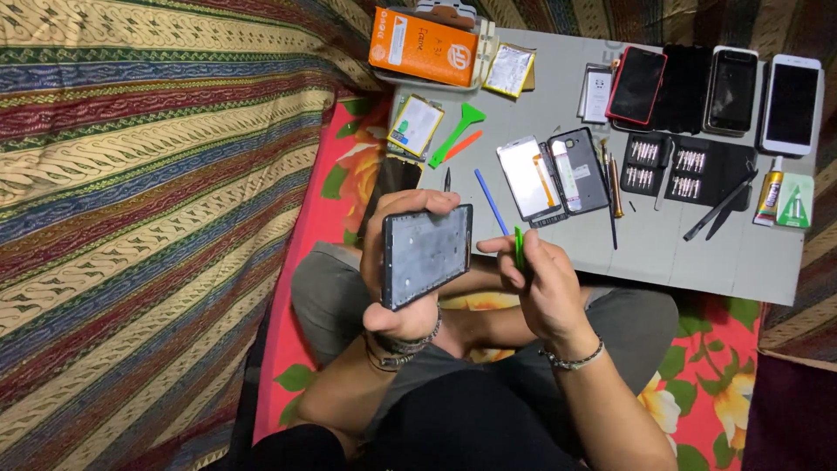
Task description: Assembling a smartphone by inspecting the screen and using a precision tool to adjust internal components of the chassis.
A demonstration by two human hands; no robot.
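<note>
My left hand (403, 262) grips a black phone frame (427, 253), held tilted above my lap with its inner side facing up. Just to its right, my right hand (540, 283) pinches a small green pry pick (519, 249) between thumb and fingers, close to the frame's right edge without clearly touching it. Both wrists wear bracelets. I sit cross-legged on a red floral cloth.
A grey work mat (697, 253) lies ahead with an opened phone (554, 174), a bit set in a black case (689, 170), several phones (732, 87), a glue tube (769, 196), a green pry tool (458, 131), a blue spudger (490, 201) and an orange box (425, 48). A striped cloth (148, 192) covers the left.
</note>
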